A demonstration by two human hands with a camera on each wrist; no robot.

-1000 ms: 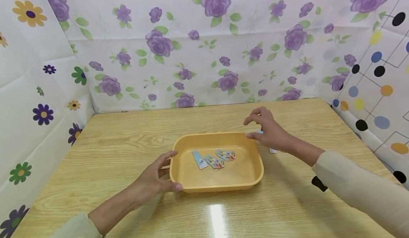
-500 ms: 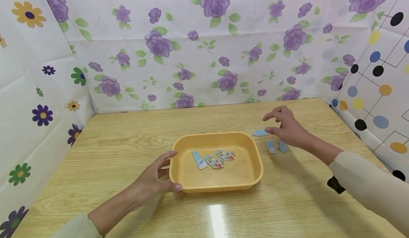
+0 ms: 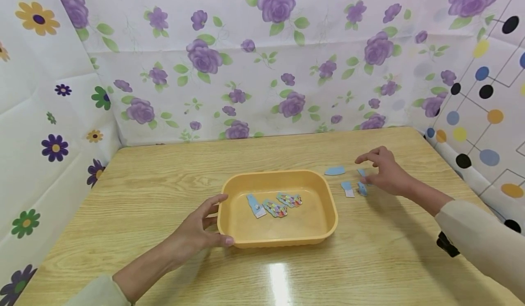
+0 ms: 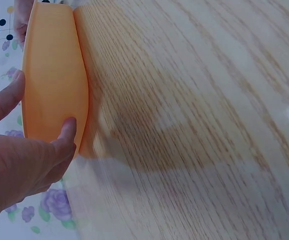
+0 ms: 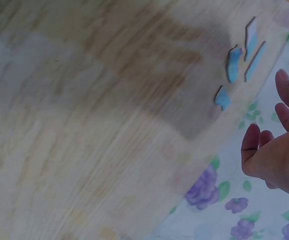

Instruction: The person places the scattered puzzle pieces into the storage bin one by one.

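My right grip [image 3: 387,173] is shifting farther right, its fingers loose and empty, revealing four pieces [image 3: 335,171] still lying on the bench [image 3: 180,176], outside the tray [image 3: 307,225], where three others [image 3: 275,208] are resting. My left grip [image 3: 193,230] is clasping the tray's left end; I'm making out no writing.

Yellow rounded-rectangle plastic tray [image 3: 303,224], upright, left end held by left hand [image 3: 198,228]. Inside, right of that hand: narrow blue-and-white card strip [image 3: 256,206], slanted, then ragged multicoloured card piece [image 3: 275,208] and its lookalike piece [image 3: 290,199]. Left of right hand [image 3: 385,174]: long plain-blue card piece [image 3: 335,171], blue-and-white card rectangle [image 3: 347,189]. Nearer its thumb: irregular blue card piece [image 3: 362,189]; small blue card piece [image 3: 361,172], partly hidden, contact unclear.
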